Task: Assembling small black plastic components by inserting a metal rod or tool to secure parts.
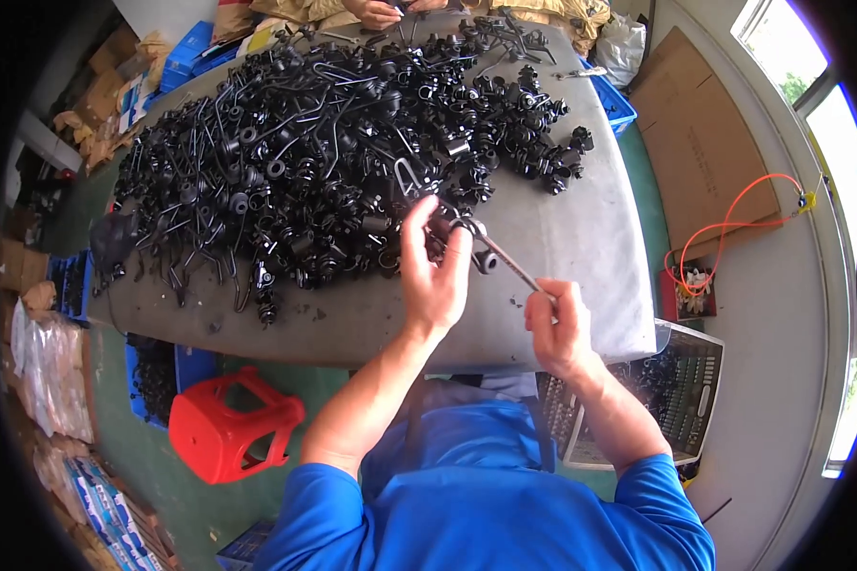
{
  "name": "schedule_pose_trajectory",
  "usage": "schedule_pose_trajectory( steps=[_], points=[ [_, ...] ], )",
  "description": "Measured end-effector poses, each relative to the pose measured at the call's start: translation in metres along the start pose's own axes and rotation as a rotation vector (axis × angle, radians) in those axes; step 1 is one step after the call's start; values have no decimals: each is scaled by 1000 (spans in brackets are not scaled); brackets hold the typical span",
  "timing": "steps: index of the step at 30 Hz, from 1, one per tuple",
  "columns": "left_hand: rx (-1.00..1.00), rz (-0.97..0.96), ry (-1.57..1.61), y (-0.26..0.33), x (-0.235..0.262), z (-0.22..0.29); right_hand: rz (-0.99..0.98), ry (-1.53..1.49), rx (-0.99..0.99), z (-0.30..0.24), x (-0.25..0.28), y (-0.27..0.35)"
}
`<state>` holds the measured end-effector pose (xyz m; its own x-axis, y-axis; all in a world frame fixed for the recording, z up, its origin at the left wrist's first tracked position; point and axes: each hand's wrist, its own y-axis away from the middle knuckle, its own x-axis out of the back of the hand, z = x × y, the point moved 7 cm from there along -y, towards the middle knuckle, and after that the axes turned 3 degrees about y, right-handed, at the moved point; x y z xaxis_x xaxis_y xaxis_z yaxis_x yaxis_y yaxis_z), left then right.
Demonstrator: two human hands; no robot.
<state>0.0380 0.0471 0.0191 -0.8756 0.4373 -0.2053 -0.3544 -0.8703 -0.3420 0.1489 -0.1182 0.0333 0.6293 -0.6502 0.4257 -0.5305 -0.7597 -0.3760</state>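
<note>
My left hand [432, 290] is closed around a small black metal part with a round bushing [487, 261], its fingers pointing up toward the heap. My right hand [560, 331] grips the lower end of a slim metal wrench [512, 265], which slants up and left to the part. Where the wrench's upper end meets the part, my left fingers cover much of the contact. Just beyond my hands spreads a large pile of black metal brackets and bent rods [352, 162], many with rubber bushings. The pile lies on a grey-covered table [581, 233].
Another person's hands [381, 13] work at the table's far edge. A red stool [221, 428] stands on the floor at left, near blue bins [196, 366]. Below the table's right corner sits a grey crate [700, 390]. An orange hose [724, 228] hangs at right beside cardboard [700, 138].
</note>
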Motion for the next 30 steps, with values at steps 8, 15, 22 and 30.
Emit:
schedule_pose_trajectory(
  steps=[8, 15, 22, 30],
  points=[
    [-132, -958, -18, 57, -65, 118, 63, -435, -321, 11, 38, -53],
    [-37, -742, 36, 16, -33, 122, -291, -778, -946, 52, -9, 14],
    [95, -304, 91, -11, -20, 87, 200, -520, -573, 95, 48, -17],
    [-11, -548, 72, 14, -94, 85, -138, -629, -223, 5, 14, -2]
  ],
)
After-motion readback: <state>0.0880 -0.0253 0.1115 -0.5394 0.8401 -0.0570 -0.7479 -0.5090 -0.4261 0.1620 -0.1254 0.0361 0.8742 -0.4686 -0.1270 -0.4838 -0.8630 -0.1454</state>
